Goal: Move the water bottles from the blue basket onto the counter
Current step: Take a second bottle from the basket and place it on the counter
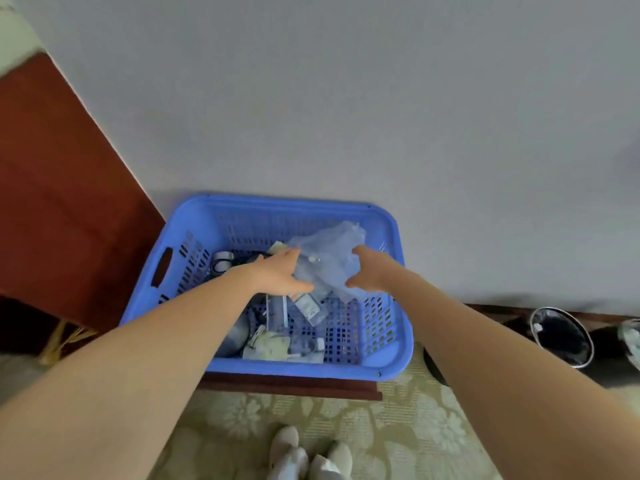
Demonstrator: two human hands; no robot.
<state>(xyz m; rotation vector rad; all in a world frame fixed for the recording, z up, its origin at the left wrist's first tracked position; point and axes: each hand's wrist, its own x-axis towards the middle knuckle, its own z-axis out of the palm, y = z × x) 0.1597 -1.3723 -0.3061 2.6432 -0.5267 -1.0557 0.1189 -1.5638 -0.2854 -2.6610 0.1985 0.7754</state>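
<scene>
A blue perforated basket (377,362) stands against the wall on a low dark board. A clear plastic pack of water bottles (329,258) sits inside it, towards the back. My left hand (280,275) presses on the pack's left side and my right hand (372,271) on its right side, fingers spread around it. Another clear bottle (308,308) with a label lies on the basket floor just below the pack. Whether the pack is lifted off the basket floor I cannot tell.
Loose items lie in the basket: a dark metal object (235,336), pale packets (273,348), dark cables (225,265). A reddish-brown cabinet (62,202) stands at the left. A round metal-rimmed bin (561,336) sits on the floor at the right. Patterned floor (398,431) and my feet (308,459) are below.
</scene>
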